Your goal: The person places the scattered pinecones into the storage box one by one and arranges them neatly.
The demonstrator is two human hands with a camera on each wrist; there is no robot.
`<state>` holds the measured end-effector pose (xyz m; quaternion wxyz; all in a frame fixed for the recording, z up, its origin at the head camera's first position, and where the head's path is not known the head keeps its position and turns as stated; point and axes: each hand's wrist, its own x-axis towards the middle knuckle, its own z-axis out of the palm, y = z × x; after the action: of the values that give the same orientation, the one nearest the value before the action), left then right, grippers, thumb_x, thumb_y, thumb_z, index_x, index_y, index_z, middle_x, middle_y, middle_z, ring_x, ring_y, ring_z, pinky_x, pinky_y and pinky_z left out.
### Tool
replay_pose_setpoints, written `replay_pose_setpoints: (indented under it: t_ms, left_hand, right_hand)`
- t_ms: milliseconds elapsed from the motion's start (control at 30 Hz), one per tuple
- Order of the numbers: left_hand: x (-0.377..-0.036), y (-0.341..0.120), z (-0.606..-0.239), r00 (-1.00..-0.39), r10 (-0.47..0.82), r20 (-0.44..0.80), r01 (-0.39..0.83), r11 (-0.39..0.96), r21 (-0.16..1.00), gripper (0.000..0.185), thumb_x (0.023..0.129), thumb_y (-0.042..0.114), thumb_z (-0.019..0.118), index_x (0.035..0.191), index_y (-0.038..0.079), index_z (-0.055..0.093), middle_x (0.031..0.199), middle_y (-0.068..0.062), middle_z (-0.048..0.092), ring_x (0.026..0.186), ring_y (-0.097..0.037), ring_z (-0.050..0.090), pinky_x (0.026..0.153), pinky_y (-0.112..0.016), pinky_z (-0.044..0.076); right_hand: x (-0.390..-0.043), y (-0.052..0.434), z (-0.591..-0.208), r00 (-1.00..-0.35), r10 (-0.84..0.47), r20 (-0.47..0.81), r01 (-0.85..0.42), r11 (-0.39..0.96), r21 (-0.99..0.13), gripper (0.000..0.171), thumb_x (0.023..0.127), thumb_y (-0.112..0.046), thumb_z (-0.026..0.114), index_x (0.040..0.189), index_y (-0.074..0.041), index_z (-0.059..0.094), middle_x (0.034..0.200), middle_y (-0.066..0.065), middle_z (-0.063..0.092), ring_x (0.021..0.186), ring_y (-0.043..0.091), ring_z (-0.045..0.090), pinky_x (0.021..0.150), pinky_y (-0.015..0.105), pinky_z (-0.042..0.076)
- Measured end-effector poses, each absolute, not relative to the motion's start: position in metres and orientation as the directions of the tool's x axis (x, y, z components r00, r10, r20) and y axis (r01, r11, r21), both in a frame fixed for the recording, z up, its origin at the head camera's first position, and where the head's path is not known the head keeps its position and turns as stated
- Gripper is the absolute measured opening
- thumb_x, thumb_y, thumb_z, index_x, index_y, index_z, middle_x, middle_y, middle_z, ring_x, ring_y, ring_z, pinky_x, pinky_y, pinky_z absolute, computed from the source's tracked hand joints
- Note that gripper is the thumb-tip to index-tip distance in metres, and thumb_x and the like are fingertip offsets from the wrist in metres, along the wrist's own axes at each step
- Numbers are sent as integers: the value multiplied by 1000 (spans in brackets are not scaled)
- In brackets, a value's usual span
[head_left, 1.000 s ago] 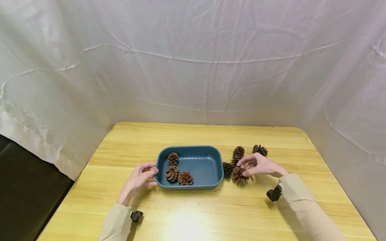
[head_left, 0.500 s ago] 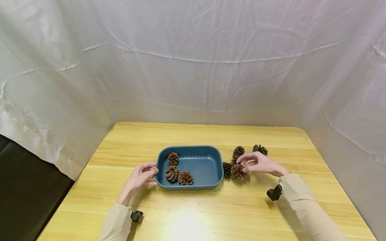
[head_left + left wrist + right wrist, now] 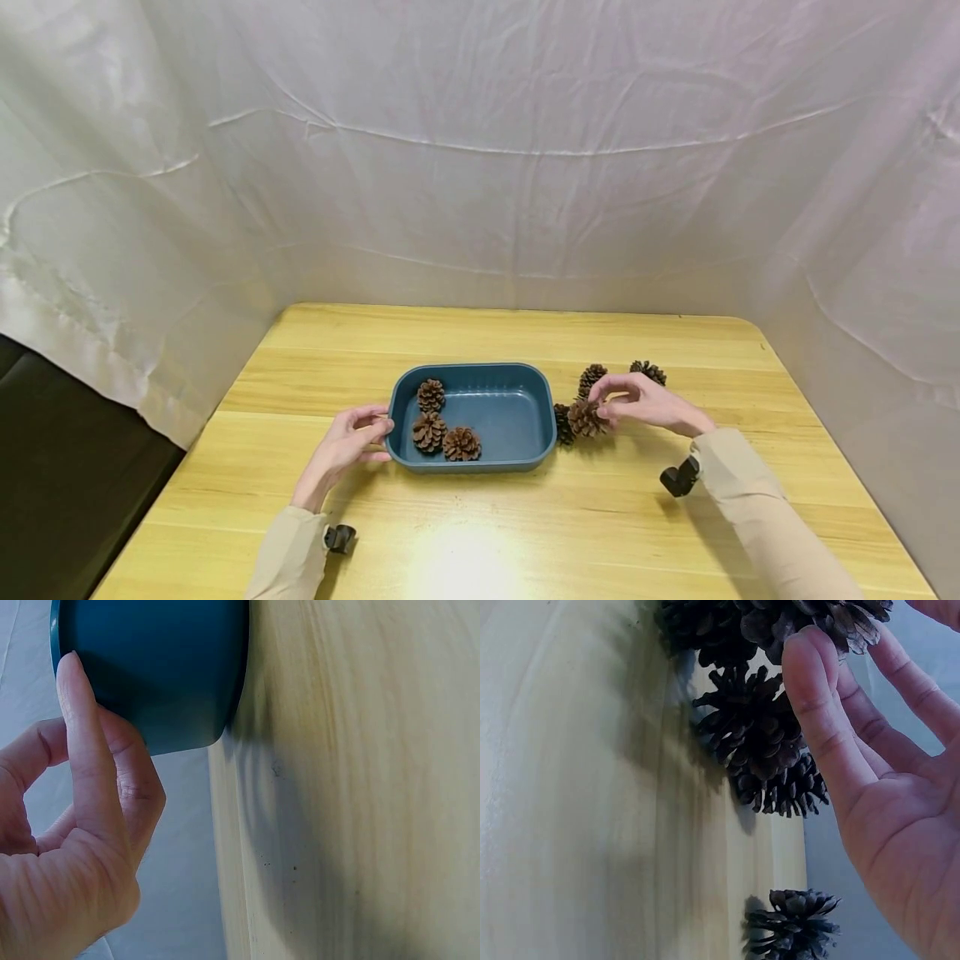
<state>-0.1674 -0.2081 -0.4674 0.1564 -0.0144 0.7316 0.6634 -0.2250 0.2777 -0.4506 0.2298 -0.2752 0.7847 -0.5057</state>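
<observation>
The right hand pinches a pine cone in its fingertips, holding it just beside the right end of the blue tray on the wooden table. Whether that cone has left the tabletop is hard to tell from above, and in the right wrist view it is cut off by the top edge of the frame. A second cone sits against the tray's outer wall, half hidden behind the held one. Two more lie farther back, one partly covered by the fingers and one peeking out past the knuckles. The left hand grips the tray's left rim; its thumb is over the lip and its fingers are against the outer wall. The left wrist view shows only that corner of the tray. Inside, three cones cluster at the left end. A white sheet hangs all round the table.
</observation>
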Motion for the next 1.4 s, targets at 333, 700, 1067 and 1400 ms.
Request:
replay_pose_setpoints:
  t_ms: [333,700,1067,1400]
  left_hand:
    - [-167,-208,-466,-950,187,-251,-231,123,965,47,101,6,55,141,-15,43,100,-3,63,79,-7,64,70,-25,66]
    - [-167,-208,-466,-948,193,-251,-232,119,965,47,101,7,56,141,-15,43,100,-3,63,79,-7,65,71,-25,67]
    - [-167,-208,-465,-947,200,-251,-230,121,966,48,101,6,56,141,-15,43,100,-3,63,79,-7,65,71,-26,67]
    - [-167,-208,-464,-947,200,-253,-231,127,965,47,101,6,55,141,-15,43,100,-3,63,79,-7,65,72,-26,67]
  right_hand:
    - [-228,269,-441,-760,-644,-83,-214,369,-904,26,99,-16,63,122,-4,64,106,9,67,80,28,69,85,36,62]
    - [-233,253,-430,-796,-594,-117,-178,415,-892,30,98,-24,66,123,-7,67,102,10,71,83,29,70,87,44,63]
    - [-238,237,-419,-757,-647,-87,-199,356,-913,35,101,-24,61,134,-10,62,131,19,64,92,31,71,90,40,64]
    - [-244,221,-414,-731,-677,-87,-185,319,-929,36,102,-25,60,137,-16,61,141,13,61,98,38,72,95,44,63]
